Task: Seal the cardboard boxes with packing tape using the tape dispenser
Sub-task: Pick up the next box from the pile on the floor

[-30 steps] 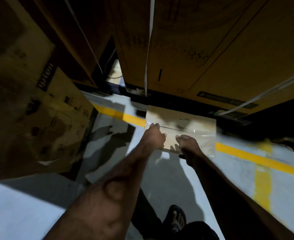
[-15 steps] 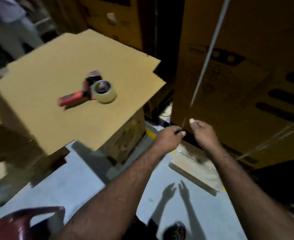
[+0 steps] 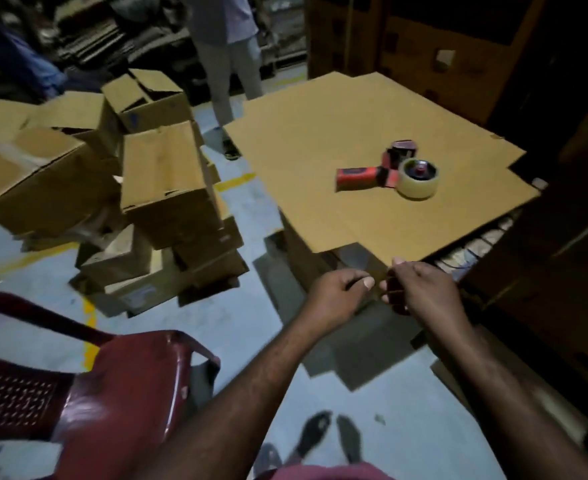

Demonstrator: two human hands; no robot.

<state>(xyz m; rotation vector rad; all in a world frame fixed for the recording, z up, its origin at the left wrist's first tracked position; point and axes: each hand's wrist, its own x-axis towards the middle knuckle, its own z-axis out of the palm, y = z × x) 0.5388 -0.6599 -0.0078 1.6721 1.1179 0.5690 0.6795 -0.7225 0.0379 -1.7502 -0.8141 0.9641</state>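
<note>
Dim warehouse floor [image 3: 237, 327], cartons [image 3: 167, 188] piled left of the fingers [image 3: 364, 283]. Raised now from down near the floor: left hand [image 3: 337, 294] and right hand [image 3: 424, 289] curled, almost touching, grip impossible to tell. Tape dispenser [image 3: 386, 174] lying untouched well beyond them on a cardboard sheet [image 3: 320, 140]; sealing seemingly not begun.

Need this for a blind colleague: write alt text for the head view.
The person's left hand and right hand hang close together, both curled, just short of a large flat brown cardboard sheet on which a red-handled tape dispenser with a clear roll lies untouched. Stacked brown cardboard boxes stand left; a maroon plastic chair is nearer.
</note>
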